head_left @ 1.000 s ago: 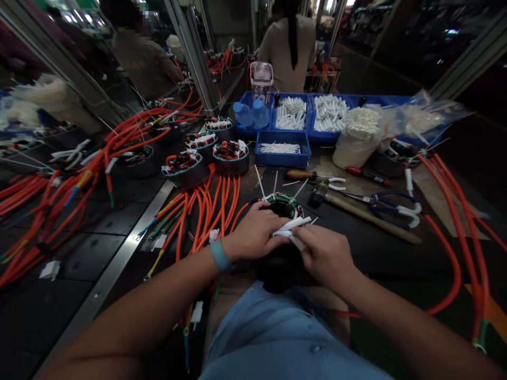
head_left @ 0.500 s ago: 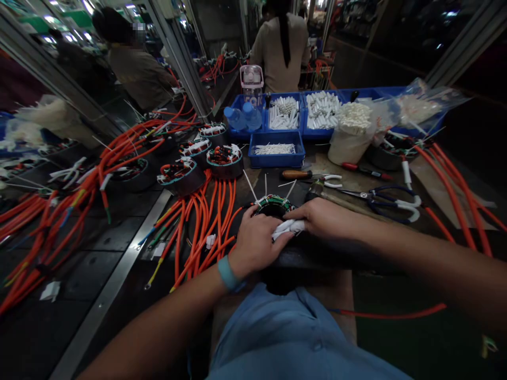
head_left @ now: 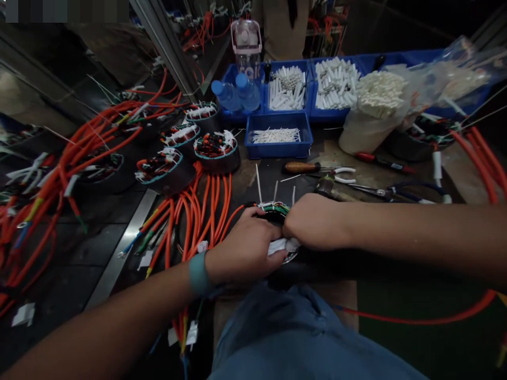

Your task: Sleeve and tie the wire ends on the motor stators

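A round motor stator (head_left: 273, 210) with green and white windings lies on the dark bench right in front of me, white ties sticking up from it. My left hand (head_left: 243, 249) rests curled on its near left side. My right hand (head_left: 315, 220) comes in from the right, closed over its right edge. Between the two hands sits a small bundle of white sleeves (head_left: 282, 245), pinched by fingers of both. Thick orange leads (head_left: 206, 206) run off to the left of the stator.
Several more stators (head_left: 216, 150) with orange cables lie at left. Blue bins (head_left: 279, 140) of white sleeves stand at the back, with water bottles (head_left: 237, 95) and a bagged bundle (head_left: 372, 113). A screwdriver (head_left: 304, 168), pliers and scissors (head_left: 400, 191) lie behind my right hand.
My right hand has slid left and down over the stator's right edge, closing over the white sleeves. The view has tipped downward; my left hand keeps its place.
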Demonstrator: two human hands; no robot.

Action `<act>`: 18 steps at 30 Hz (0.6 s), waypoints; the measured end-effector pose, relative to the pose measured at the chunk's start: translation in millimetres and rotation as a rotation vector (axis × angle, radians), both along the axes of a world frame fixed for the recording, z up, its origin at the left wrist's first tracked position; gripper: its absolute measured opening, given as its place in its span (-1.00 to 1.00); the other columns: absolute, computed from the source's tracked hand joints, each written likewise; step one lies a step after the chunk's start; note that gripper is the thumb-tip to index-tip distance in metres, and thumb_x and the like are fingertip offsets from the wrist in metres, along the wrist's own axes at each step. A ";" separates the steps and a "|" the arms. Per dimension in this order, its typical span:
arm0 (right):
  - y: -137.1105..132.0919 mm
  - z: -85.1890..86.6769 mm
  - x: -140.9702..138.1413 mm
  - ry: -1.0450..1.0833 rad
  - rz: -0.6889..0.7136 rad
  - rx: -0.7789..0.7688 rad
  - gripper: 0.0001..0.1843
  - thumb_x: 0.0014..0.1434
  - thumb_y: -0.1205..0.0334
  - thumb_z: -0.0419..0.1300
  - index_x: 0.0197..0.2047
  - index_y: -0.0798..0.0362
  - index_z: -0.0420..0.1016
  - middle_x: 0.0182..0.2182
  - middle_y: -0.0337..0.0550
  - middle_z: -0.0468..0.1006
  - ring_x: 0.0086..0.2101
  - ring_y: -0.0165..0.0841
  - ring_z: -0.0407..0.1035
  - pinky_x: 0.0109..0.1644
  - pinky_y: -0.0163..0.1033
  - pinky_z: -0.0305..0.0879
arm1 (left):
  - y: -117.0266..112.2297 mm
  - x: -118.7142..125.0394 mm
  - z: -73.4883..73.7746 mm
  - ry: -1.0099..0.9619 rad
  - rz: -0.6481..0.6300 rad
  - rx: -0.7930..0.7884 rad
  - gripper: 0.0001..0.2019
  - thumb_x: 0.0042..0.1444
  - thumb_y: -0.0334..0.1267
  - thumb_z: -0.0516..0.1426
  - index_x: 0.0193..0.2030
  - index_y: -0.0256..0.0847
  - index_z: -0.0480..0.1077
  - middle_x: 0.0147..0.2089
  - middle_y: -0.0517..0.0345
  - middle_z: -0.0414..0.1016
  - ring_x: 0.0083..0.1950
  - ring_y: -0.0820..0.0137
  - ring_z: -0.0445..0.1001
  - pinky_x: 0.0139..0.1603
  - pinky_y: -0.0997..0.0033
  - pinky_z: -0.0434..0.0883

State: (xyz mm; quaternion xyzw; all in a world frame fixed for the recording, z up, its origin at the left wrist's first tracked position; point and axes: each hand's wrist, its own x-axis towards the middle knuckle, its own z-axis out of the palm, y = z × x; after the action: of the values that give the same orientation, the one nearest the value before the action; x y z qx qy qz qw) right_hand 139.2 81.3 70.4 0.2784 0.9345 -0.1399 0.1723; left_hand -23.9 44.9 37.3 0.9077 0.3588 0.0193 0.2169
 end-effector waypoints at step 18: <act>-31.0 -88.7 92.1 0.993 -0.289 -0.046 -0.63 0.13 0.51 -0.02 -0.03 0.10 0.41 -0.15 -0.06 0.52 -0.11 -0.35 0.38 0.00 -0.21 0.29 | -42.1 -2.3 -16.5 -0.121 0.150 0.244 -0.63 0.21 -0.23 -0.01 0.14 -0.23 0.26 -0.09 0.00 0.43 -0.06 0.23 0.32 0.04 0.10 0.16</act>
State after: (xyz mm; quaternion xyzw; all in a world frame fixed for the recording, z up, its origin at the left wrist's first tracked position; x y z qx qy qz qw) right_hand 231.3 50.3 -18.3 0.3007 0.8523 -0.2982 -0.3071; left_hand -26.2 2.8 20.8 0.8952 0.4067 0.1333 0.1242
